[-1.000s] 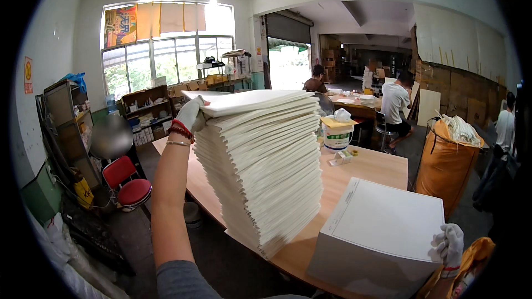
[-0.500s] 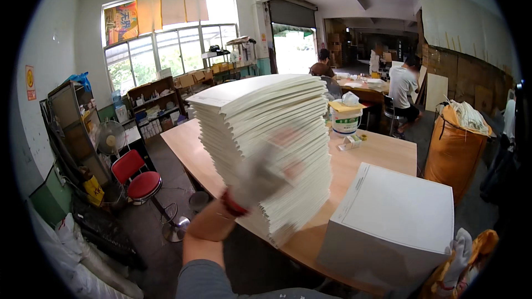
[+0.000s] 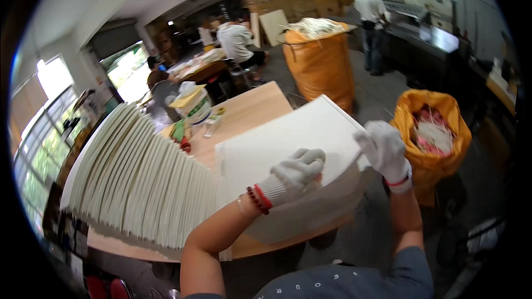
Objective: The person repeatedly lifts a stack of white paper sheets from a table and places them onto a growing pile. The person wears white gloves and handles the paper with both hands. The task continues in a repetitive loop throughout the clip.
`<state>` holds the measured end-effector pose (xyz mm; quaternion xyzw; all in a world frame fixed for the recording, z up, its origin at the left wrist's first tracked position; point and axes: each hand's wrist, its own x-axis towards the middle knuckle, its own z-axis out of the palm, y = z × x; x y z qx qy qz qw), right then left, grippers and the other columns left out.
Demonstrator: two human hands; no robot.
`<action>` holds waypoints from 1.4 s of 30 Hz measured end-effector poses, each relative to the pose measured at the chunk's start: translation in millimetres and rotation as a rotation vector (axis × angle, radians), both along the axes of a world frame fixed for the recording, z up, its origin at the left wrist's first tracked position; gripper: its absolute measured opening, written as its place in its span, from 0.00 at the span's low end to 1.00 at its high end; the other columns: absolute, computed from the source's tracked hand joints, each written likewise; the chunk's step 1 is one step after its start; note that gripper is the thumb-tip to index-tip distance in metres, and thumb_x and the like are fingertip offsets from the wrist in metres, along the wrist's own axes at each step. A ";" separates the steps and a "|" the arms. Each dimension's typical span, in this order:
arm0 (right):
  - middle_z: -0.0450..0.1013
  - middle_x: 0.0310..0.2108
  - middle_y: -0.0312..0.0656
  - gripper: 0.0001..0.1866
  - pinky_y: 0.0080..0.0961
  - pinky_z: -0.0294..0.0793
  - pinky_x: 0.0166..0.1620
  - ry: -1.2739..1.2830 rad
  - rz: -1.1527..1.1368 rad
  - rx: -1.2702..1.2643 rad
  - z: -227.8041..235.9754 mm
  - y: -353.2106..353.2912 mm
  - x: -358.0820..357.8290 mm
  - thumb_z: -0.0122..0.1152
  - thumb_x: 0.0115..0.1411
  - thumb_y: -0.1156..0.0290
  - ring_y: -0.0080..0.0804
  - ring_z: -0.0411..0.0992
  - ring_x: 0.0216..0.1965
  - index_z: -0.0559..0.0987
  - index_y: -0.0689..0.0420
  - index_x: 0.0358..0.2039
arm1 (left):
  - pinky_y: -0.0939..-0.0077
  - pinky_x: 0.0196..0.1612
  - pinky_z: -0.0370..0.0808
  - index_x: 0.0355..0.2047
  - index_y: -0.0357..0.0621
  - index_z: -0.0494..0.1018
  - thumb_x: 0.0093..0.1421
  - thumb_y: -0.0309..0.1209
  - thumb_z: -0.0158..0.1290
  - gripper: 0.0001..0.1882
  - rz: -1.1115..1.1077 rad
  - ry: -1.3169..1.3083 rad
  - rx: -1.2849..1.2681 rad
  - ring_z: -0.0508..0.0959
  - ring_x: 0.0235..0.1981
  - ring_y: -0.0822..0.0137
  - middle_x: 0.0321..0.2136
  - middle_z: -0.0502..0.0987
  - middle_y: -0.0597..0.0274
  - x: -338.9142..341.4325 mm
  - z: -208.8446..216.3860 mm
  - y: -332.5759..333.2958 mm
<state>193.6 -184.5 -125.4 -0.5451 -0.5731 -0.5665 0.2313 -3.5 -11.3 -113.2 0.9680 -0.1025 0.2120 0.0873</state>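
Observation:
A block-shaped stack of white sheets [image 3: 277, 144] lies on the wooden table in front of me. At its right corner my right hand [image 3: 382, 149], in a white knitted glove, is closed on the edge of the top sheet. My left hand [image 3: 296, 174], gloved too, is over the near part of that stack with its fingers curled in. Its palm is hidden, so what it holds, if anything, does not show. To the left rises a tall, leaning pile of white sheets with wavy edges [image 3: 144, 182], apart from both hands.
Behind the stack, the table [image 3: 249, 108] bears a white bucket [image 3: 194, 108] and small items. An orange sack [image 3: 318, 66] stands beyond; another orange sack [image 3: 407, 111] stands open at right. One person [image 3: 371, 16] stands by a machine; others sit at a far table.
My view has swung right and tilted. The left hand has gone from the tall wavy pile to the lower white stack. My right hand is now on that stack's right corner.

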 end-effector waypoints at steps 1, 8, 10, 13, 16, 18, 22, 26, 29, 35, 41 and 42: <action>0.71 0.33 0.40 0.11 0.30 0.71 0.33 0.169 0.153 -0.037 3.4 11.8 -3.0 0.65 0.56 0.69 0.34 0.72 0.33 0.77 0.55 0.40 | 0.62 0.41 0.76 0.30 0.38 0.70 0.54 0.25 0.52 0.04 -0.072 -0.031 -0.058 0.75 0.36 0.52 0.34 0.73 0.51 1.0 7.1 -1.4; 0.68 0.27 0.40 0.15 0.27 0.71 0.26 0.193 0.077 0.027 14.2 41.4 -3.7 0.64 0.50 0.77 0.33 0.70 0.27 0.75 0.61 0.40 | 0.69 0.33 0.71 0.25 0.37 0.70 0.54 0.23 0.54 0.04 -0.041 0.116 -0.409 0.74 0.28 0.59 0.24 0.73 0.54 -1.5 25.9 4.7; 0.68 0.27 0.40 0.16 0.25 0.72 0.27 0.311 0.067 -0.038 10.0 37.8 -2.5 0.62 0.51 0.79 0.32 0.71 0.27 0.74 0.63 0.42 | 0.70 0.32 0.71 0.25 0.38 0.70 0.55 0.25 0.56 0.06 0.059 0.147 -0.512 0.74 0.26 0.62 0.23 0.73 0.54 -4.2 32.4 -1.0; 0.68 0.26 0.41 0.15 0.26 0.72 0.26 0.327 0.054 0.008 2.1 39.4 2.0 0.61 0.53 0.79 0.32 0.70 0.25 0.74 0.62 0.42 | 0.72 0.32 0.70 0.25 0.38 0.70 0.57 0.28 0.58 0.09 0.199 0.250 -0.389 0.73 0.27 0.66 0.23 0.73 0.55 -5.5 40.4 -4.9; 0.68 0.26 0.41 0.13 0.26 0.71 0.26 0.369 0.166 -0.025 5.1 34.1 4.5 0.61 0.54 0.78 0.34 0.70 0.24 0.74 0.62 0.42 | 0.72 0.32 0.71 0.36 0.38 0.75 0.57 0.29 0.58 0.08 0.165 0.259 -0.482 0.74 0.27 0.67 0.24 0.73 0.58 -6.2 36.9 0.0; 0.68 0.25 0.41 0.13 0.27 0.71 0.26 0.430 0.279 -0.083 7.1 31.3 5.9 0.61 0.54 0.78 0.34 0.70 0.24 0.75 0.62 0.42 | 0.71 0.36 0.72 0.47 0.41 0.74 0.59 0.28 0.57 0.16 0.154 0.004 -0.564 0.75 0.29 0.62 0.28 0.74 0.55 -4.7 17.3 -4.7; 0.68 0.25 0.41 0.15 0.27 0.71 0.26 0.573 0.293 -0.117 10.3 31.3 4.9 0.61 0.53 0.77 0.36 0.71 0.23 0.75 0.62 0.42 | 0.72 0.42 0.73 0.62 0.45 0.65 0.59 0.29 0.56 0.29 -0.008 0.200 -0.280 0.77 0.34 0.58 0.35 0.75 0.56 -10.0 34.3 4.3; 0.70 0.28 0.42 0.17 0.29 0.73 0.28 0.387 0.159 0.004 3.9 35.9 1.0 0.62 0.51 0.78 0.36 0.72 0.26 0.75 0.61 0.43 | 0.75 0.43 0.74 0.53 0.39 0.70 0.54 0.29 0.63 0.26 -0.011 0.064 -0.332 0.78 0.37 0.60 0.37 0.77 0.55 -5.5 30.3 -0.7; 0.71 0.33 0.42 0.19 0.30 0.74 0.31 0.343 0.090 0.022 -1.7 34.9 0.5 0.63 0.50 0.79 0.37 0.73 0.31 0.76 0.61 0.44 | 0.75 0.43 0.74 0.50 0.41 0.71 0.53 0.30 0.65 0.25 -0.025 -0.034 -0.322 0.78 0.37 0.60 0.38 0.77 0.55 -3.1 23.2 3.1; 0.71 0.37 0.43 0.20 0.29 0.74 0.32 0.321 0.271 -0.003 -8.1 36.5 11.9 0.63 0.52 0.81 0.36 0.73 0.33 0.75 0.63 0.47 | 0.74 0.45 0.73 0.52 0.41 0.71 0.54 0.29 0.63 0.25 -0.051 -0.165 -0.215 0.78 0.39 0.60 0.41 0.76 0.54 -3.2 25.0 -1.8; 0.70 0.29 0.43 0.15 0.29 0.73 0.29 0.553 0.240 -0.080 1.9 30.9 3.4 0.61 0.54 0.80 0.36 0.72 0.26 0.76 0.64 0.43 | 0.75 0.47 0.73 0.52 0.42 0.71 0.55 0.27 0.62 0.24 -0.013 0.142 -0.358 0.78 0.41 0.61 0.44 0.75 0.54 -4.5 29.6 2.8; 0.69 0.27 0.43 0.13 0.29 0.72 0.28 0.565 0.237 -0.067 4.1 31.7 0.9 0.61 0.54 0.80 0.36 0.71 0.24 0.76 0.64 0.42 | 0.76 0.47 0.72 0.52 0.42 0.71 0.55 0.27 0.62 0.24 -0.046 0.084 -0.358 0.78 0.40 0.61 0.45 0.75 0.54 -3.1 27.6 2.6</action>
